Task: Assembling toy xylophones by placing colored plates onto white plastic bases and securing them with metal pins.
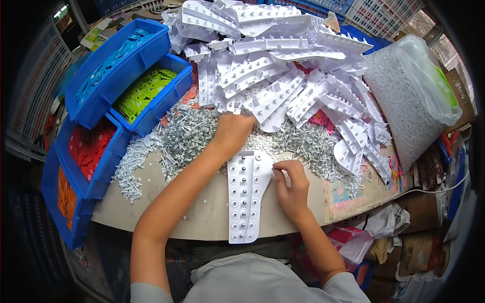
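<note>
table [198,217]: heap of white moulded plastic parts [283,48] at far side. flared white panel [244,202] flat before me, near end past the edge. my right hand [292,184]: curled nearly closed beside panel, can't tell if pinching anything. my left hand [234,133]: fingertips hidden, grip unclear, by small pale discs [262,142].

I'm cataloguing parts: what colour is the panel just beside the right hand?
The panel is white; it shows best in the head view.
</note>
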